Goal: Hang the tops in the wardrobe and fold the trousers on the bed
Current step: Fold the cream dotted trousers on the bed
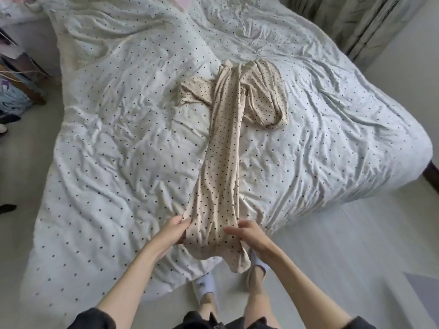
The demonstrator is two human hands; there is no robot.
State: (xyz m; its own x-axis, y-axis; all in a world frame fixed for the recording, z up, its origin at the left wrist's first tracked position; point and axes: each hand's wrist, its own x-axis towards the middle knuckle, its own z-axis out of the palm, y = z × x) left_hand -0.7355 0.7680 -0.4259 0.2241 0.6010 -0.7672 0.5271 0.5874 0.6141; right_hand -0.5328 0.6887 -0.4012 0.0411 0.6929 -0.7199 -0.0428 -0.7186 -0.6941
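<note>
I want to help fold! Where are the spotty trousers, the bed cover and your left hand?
spotty trousers (223, 162), head view, middle of the long leg
bed cover (114, 129), head view, bare wrinkled part
left hand (174, 230), head view, back of hand

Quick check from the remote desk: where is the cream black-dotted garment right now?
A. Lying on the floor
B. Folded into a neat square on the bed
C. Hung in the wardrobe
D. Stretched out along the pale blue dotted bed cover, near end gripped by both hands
D: the cream black-dotted garment lies lengthwise on the pale blue dotted bed cover, its near end gripped by the left hand and the right hand.
</note>
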